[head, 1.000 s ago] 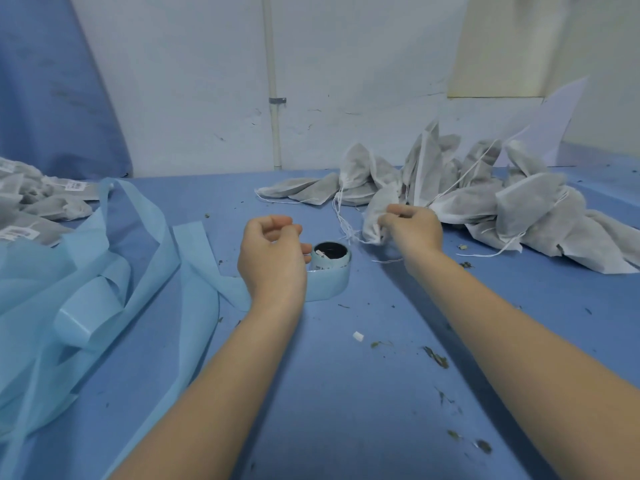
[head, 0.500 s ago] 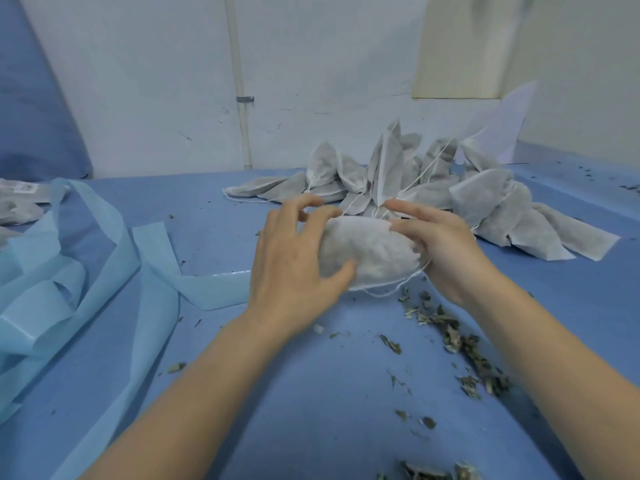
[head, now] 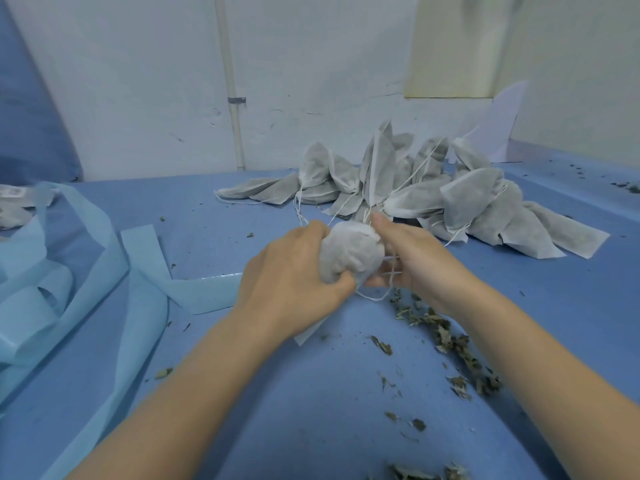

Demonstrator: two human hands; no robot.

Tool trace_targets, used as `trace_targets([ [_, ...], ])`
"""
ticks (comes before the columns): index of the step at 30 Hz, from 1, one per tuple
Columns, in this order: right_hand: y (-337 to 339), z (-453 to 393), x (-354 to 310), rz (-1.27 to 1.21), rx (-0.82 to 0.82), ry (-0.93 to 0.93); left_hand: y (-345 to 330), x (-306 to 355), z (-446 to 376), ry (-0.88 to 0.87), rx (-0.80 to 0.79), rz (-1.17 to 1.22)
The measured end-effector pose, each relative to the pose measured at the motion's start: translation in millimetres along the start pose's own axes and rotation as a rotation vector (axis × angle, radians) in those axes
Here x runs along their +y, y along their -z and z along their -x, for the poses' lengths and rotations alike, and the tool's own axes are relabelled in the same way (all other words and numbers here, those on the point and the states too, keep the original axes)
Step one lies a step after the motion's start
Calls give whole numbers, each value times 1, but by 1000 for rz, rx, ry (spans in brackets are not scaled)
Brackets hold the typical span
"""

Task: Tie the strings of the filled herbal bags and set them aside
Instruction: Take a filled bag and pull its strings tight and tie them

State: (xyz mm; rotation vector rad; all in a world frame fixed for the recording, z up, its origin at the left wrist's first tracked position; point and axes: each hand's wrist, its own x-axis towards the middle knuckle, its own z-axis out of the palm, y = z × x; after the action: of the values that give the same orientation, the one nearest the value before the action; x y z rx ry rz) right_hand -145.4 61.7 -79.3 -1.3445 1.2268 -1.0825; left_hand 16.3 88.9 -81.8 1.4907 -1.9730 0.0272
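A filled white herbal bag [head: 349, 252] is held above the blue table [head: 311, 410], squeezed into a lump. My left hand [head: 294, 275] grips it from the left, thumb curled under it. My right hand [head: 412, 258] holds its right side, with the bag's thin white string [head: 377, 296] looping below the fingers. Behind them lies a pile of several filled white bags [head: 433, 199] with loose strings.
Light blue fabric strips [head: 69, 271] sprawl over the table's left side. Loose dried herb bits [head: 450, 344] lie scattered at the right and near the front. A white wall with a pipe [head: 232, 98] stands behind. More bags [head: 17, 209] lie far left.
The bag has been squeezed tighter and turned between both hands. My left hand now wraps lower around it, and the string hangs in a loop under the right hand.
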Motion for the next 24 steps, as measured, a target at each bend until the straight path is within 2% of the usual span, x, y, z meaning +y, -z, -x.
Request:
trace_targets([
  [5,-6,0,2,232,7,-33,8,-1,-3,44,-92,-90],
  [9,-11,2,6,365,-31,33,11,3,-3,54,-197,-122],
  [11,-14,5,7,344,-72,73,11,6,-2,53,-219,-91],
  [15,-16,6,8,109,-258,63,13,6,-3,87,-235,-129],
  [17,-12,6,8,111,-323,93,17,4,-5,127,-233,-134],
  [24,-14,8,12,142,-218,173,15,4,-2,135,-347,-137],
])
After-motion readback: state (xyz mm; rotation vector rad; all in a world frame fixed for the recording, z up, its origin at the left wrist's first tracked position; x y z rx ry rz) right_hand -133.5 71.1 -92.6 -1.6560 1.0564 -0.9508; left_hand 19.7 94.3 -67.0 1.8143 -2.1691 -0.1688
